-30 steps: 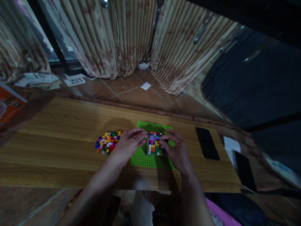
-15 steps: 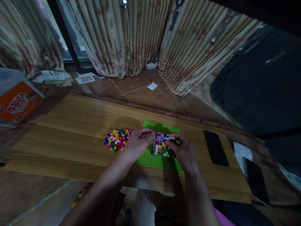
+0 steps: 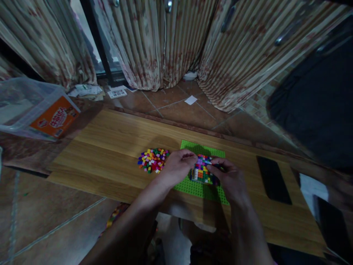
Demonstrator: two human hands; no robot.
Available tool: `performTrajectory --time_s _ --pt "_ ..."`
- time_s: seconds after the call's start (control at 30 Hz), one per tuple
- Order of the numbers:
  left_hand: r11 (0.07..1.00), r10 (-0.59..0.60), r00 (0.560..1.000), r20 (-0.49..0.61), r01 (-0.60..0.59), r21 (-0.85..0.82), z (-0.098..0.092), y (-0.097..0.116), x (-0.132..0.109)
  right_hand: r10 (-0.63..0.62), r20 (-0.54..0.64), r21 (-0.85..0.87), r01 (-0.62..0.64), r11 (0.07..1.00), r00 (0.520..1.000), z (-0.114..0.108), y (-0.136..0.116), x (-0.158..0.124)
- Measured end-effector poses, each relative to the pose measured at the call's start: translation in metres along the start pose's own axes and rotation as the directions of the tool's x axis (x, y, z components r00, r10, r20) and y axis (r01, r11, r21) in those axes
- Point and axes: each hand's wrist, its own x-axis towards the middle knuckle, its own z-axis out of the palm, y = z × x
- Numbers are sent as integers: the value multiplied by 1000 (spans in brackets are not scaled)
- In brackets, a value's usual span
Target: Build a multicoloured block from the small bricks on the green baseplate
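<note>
A flat block of small coloured toy bricks [image 3: 203, 172] sits on the green studded baseplate [image 3: 201, 190]. My right hand [image 3: 228, 176] grips the block's right side, thumb on top and fingers curled at the far edge. At its upper left corner is my left hand [image 3: 179, 165], thumb and fingers pinched together; whatever they hold is too small to make out. Left of that hand lies a loose pile of mixed coloured bricks [image 3: 152, 161], partly hidden behind the wrist.
The wooden board table [image 3: 110, 154] runs across the view. A dark phone-like slab [image 3: 274, 179] lies at its right; another dark slab [image 3: 333, 224] lies beyond the right end. A clear plastic tub [image 3: 35, 110] with an orange label stands at the left. Curtains [image 3: 176, 44] hang behind.
The camera has turned left, so everything sits further right and more of the tub shows. Both hands stay at the brick block in nearly the same pose.
</note>
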Motion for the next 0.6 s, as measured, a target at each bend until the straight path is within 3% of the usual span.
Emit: performTrajectory --time_s 0.33,0.47,0.6 --pt "1000 10 1000 -6 -10 -28 -1 -1 0 -30 22 61 29 998 999 -6 2 2" --pt "996 -18 1000 -12 17 -86 -3 1 0 -107 -173 204 142 969 979 -8 -3 4" --pt "991 -25 997 -73 15 -135 -4 5 0 -246 -370 181 329 927 896 5 -11 1"
